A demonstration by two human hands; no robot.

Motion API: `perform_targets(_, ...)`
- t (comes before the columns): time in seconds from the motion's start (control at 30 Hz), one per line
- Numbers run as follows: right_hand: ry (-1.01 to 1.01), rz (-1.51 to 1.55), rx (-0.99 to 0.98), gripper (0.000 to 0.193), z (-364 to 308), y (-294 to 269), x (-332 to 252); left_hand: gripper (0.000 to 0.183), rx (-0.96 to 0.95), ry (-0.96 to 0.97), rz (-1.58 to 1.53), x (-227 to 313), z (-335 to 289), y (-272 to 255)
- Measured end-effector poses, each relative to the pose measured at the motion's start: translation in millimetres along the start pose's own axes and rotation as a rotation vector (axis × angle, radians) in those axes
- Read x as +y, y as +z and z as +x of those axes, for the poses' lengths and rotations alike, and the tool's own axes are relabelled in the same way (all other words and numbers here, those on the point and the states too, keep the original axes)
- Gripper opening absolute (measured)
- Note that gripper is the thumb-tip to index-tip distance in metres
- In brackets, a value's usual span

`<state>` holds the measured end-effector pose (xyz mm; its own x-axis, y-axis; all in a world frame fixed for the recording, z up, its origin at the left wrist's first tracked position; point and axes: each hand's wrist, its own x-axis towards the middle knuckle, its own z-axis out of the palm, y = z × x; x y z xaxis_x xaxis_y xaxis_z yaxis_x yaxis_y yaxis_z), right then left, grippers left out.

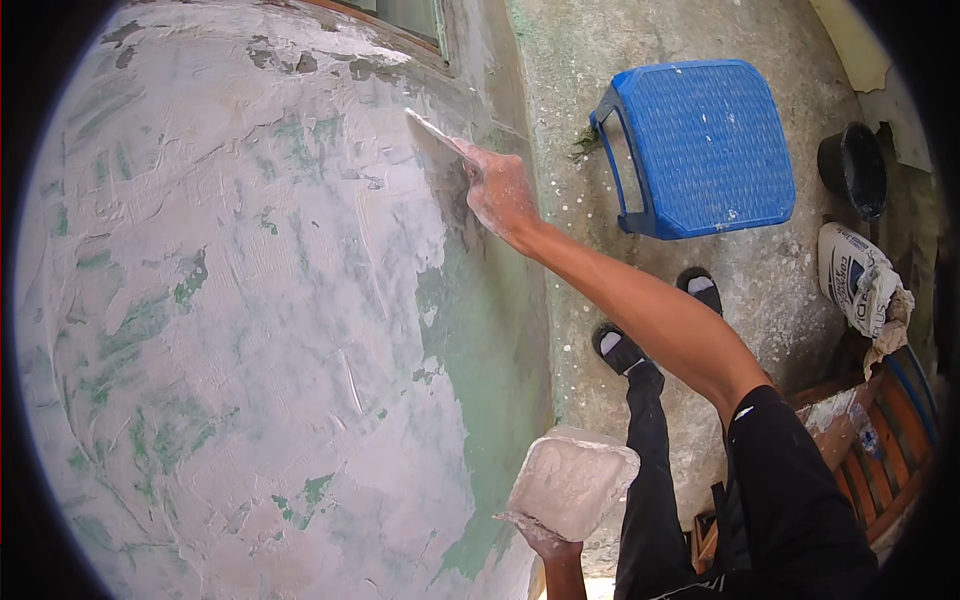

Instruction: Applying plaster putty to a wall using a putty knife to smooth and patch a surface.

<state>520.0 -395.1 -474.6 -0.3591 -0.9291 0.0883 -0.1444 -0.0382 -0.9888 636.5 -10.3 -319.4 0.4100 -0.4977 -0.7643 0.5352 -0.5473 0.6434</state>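
Note:
A green wall (490,330) fills the left side, much of it coated in whitish, streaky plaster (250,350) with green patches showing through. My right hand (500,195), dusted with white, is closed around a putty knife (437,131). Its thin blade, seen nearly edge-on, lies against the wall at the upper boundary of the coating. Low in the view, my left hand (550,541) grips the near side of a squarish tub (522,524) of pale plaster paste. That tub is held close to the wall, well below the right hand.
A blue plastic stool (705,145) stands on the spattered concrete floor (590,290). Farther right are a black bucket (853,172), a white printed sack (855,280) and a slatted wooden bench (880,440) bearing a plastic bottle (865,436). A window frame (410,30) edges the wall's top.

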Motion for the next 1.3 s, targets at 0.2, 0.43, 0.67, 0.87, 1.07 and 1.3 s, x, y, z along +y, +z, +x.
perform_targets(0.2, 0.324, 0.031, -0.079, 0.03, -79, -68, 7, 0.081, 0.01, 0.003, -0.084, 6, 5, 8)
perform_targets(0.43, 0.632, 0.266, 0.0, 0.023, -151, -217, -99, 0.079, -0.021, 0.049, -0.161, 22, -7, 21)
perform_targets(0.67, 0.114, -0.137, -0.539, 0.024, -124, -289, -289, 0.073, -0.17, 0.063, -0.136, 65, -70, 71)
perform_targets(0.87, -0.589, -0.651, -1.118, 0.032, -131, -297, -424, 0.071, -0.351, 0.09, -0.155, 112, -136, 100)
perform_targets(1.07, -1.07, -0.712, -1.11, 0.026, -159, -298, -457, 0.069, -0.37, 0.181, -0.279, 152, -191, 98)
perform_targets(1.3, -1.047, -0.734, -1.298, 0.022, -148, -297, -523, 0.067, -0.342, 0.292, -0.358, 170, -244, 86)
